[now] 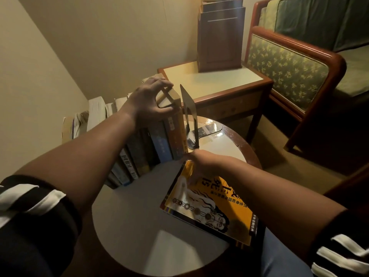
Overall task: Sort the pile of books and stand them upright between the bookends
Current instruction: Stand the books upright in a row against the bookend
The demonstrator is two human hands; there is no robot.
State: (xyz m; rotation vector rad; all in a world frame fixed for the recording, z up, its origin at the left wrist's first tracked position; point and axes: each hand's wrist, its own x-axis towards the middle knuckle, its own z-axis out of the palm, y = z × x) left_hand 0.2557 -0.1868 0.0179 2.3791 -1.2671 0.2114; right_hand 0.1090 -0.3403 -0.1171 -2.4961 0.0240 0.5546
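Observation:
Several books stand upright in a row on the round table, spines toward me. My left hand grips the top of the rightmost ones, holding them against each other. A metal bookend stands just right of the row, a small gap from the last book. My right hand rests at the foot of the row, fingers on the far edge of a yellow book that lies flat on the table atop a thin pile. The left bookend is hidden behind my arm.
A wooden side table with a dark wooden box stands behind the round table. A green upholstered armchair is at the right. More books or papers are stacked by the wall at the left.

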